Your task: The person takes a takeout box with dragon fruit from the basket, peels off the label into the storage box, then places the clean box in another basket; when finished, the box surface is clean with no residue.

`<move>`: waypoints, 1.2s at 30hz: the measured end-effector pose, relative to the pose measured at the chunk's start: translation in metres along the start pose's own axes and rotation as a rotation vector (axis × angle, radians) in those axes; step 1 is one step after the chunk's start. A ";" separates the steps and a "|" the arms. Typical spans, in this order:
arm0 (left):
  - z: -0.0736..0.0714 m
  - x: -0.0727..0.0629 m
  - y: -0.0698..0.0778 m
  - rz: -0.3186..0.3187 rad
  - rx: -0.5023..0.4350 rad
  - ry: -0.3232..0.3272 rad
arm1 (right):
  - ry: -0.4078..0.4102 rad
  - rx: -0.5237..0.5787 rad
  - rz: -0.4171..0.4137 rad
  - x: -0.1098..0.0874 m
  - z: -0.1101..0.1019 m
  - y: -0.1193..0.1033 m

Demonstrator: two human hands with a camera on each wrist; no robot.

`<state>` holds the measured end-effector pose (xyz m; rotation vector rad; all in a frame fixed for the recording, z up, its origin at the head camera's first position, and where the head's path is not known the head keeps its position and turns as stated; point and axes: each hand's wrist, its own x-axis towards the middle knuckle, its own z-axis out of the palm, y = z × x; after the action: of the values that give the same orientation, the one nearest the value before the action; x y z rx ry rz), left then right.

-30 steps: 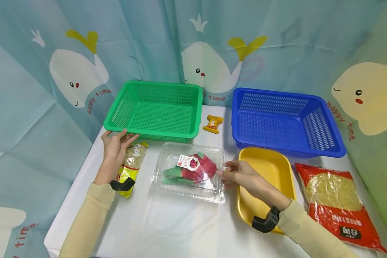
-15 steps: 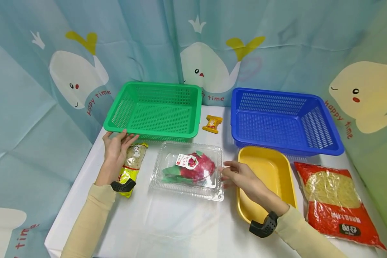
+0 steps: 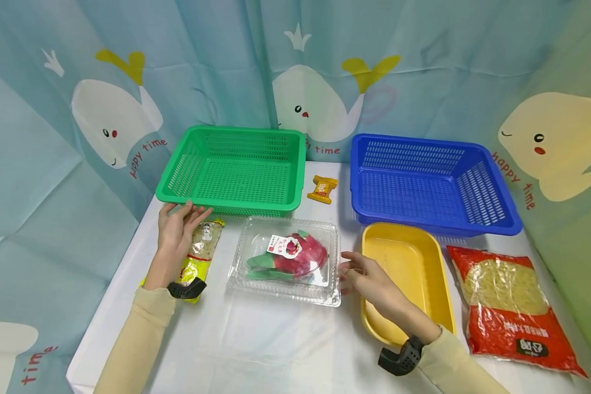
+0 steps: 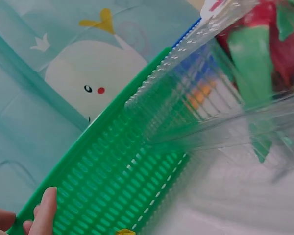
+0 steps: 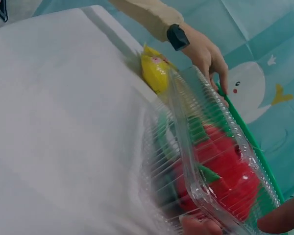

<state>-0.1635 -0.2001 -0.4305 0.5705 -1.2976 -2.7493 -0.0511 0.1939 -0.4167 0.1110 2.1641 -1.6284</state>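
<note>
A clear plastic clamshell box (image 3: 256,232) lies in the middle of the white table, with a red and green dragon fruit (image 3: 305,257) and a label inside. Beside its right edge is my right hand (image 3: 371,282), fingers loosely bent; in the right wrist view the thumb (image 5: 284,215) and a fingertip are at the box's near end. My left hand (image 3: 174,230) rests with relaxed fingers at the front rim of the green basket (image 3: 236,207). Under that wrist lies a yellow-ended food packet (image 3: 206,241), partly hidden by the forearm.
At the back right stands a blue basket (image 3: 433,224), with a yellow tray (image 3: 399,257) in front of it. A red bag (image 3: 514,323) of pale yellow food lies far right. One small orange packet (image 3: 322,189) sits between the baskets. Patterned curtains (image 3: 216,65) close off the back.
My right fingertips have drawn slightly rightward from over the clamshell box's edge. The left hand stays at the green basket's rim. The head view has shifted a little.
</note>
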 end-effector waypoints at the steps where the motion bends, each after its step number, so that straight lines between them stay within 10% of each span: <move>1: -0.001 -0.001 0.000 -0.005 0.003 -0.006 | 0.002 -0.002 0.000 0.000 0.000 0.001; 8: -0.007 -0.011 -0.003 -0.086 0.084 -0.077 | 0.013 -0.022 -0.015 0.000 0.002 0.004; 18: -0.008 -0.038 -0.024 -0.136 0.751 -0.378 | 0.103 -0.180 -0.088 0.001 -0.003 -0.003; 26: -0.005 -0.046 -0.043 -0.195 0.807 -0.369 | 0.164 -0.322 -0.184 0.006 -0.014 -0.017; 36: -0.002 -0.049 -0.048 -0.180 0.814 -0.384 | 0.139 -0.252 -0.291 0.025 -0.020 -0.029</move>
<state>-0.1121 -0.1609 -0.4530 0.1696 -2.5929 -2.4277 -0.0891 0.1987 -0.3955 -0.1790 2.5709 -1.5148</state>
